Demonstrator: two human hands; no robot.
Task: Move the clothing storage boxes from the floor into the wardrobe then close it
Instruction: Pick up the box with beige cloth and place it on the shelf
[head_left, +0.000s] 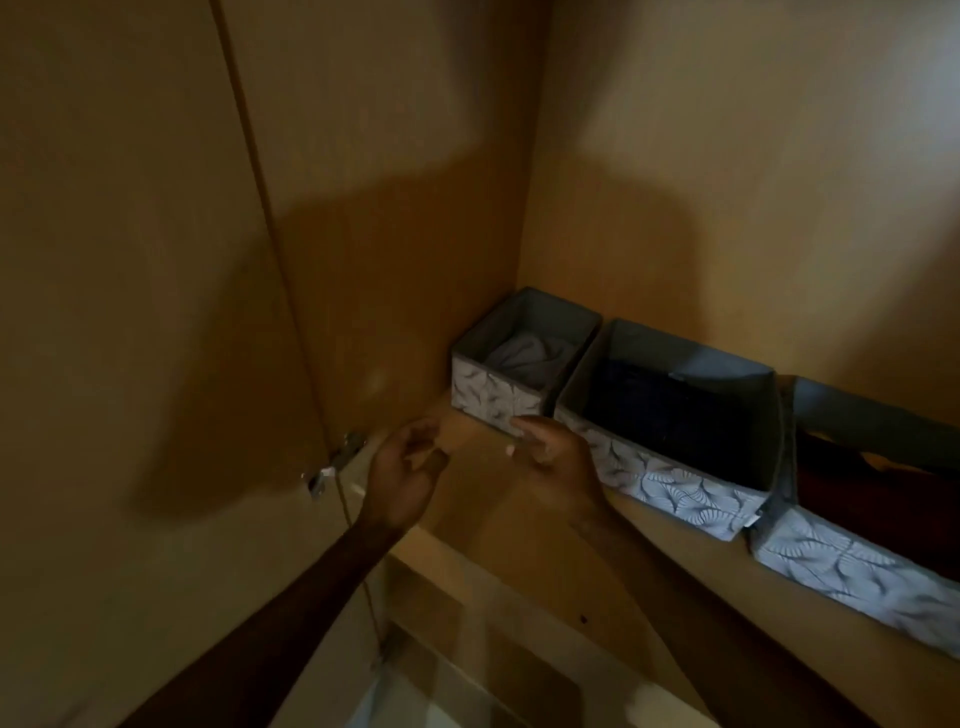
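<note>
Left forearm (270, 618): nearest the camera, bare, reaching up from the bottom edge; the right forearm (701, 623) reaches in beside it.
Wardrobe door (130, 260): open at far left, a plain tan panel crossed by shadow.
Hinge (337, 462): metal, low on the door's inner edge, just left of the left grip.
Left grip (402, 467): narrow, fingers loosely curled, holding nothing; it hovers over the shelf, apart from the boxes.
Shelf (483, 499): wooden, carrying all three boxes in a row against the back wall.
Right grip (553, 452): fingertips touching the lower front of the small box, nothing clasped; the blur hides finer detail.
Small box (493, 387): in the wardrobe's back left corner, patterned front, with grey cloth (524, 353) inside.
Middle box (675, 483): larger, touching the small box's right side, its contents dark (665, 415).
Right box (841, 566): just beside the middle box, cut by the frame edge, something dark red (857, 488) inside.
</note>
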